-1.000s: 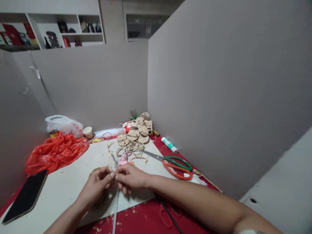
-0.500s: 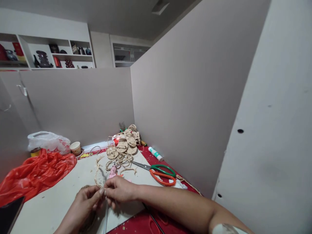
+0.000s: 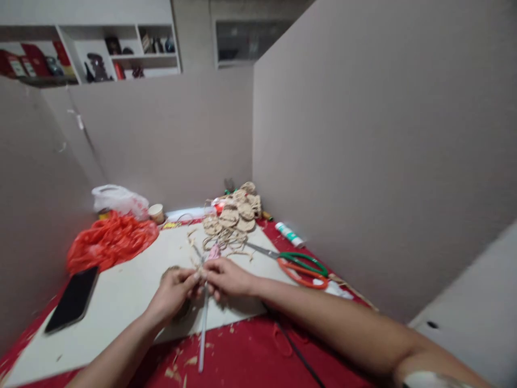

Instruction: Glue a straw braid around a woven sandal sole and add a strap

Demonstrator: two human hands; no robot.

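My left hand (image 3: 174, 292) and my right hand (image 3: 228, 279) meet over the white board, fingers pinched around a thin straw cord (image 3: 201, 268). The fingertips hide most of the held part. Behind my left hand shows the edge of a round straw piece (image 3: 172, 269), largely covered. A whitish stick (image 3: 203, 337) lies below the hands, pointing toward me. Just beyond my right hand is a small pink item (image 3: 214, 251). Large scissors (image 3: 302, 267) with green and orange handles rest to the right, blades toward the straw pile.
Woven straw discs (image 3: 230, 215) are heaped at the back. A phone (image 3: 75, 299) and a red plastic bag (image 3: 113, 242) lie left. A paper cup (image 3: 156, 213) and a white bag (image 3: 120, 200) stand behind. A green-white tube (image 3: 290, 235) lies beside the right partition (image 3: 363, 134).
The view has tilted down and turned left, so more of the red cloth and the whole phone show. Both hands stay pinched together on the straw cord.
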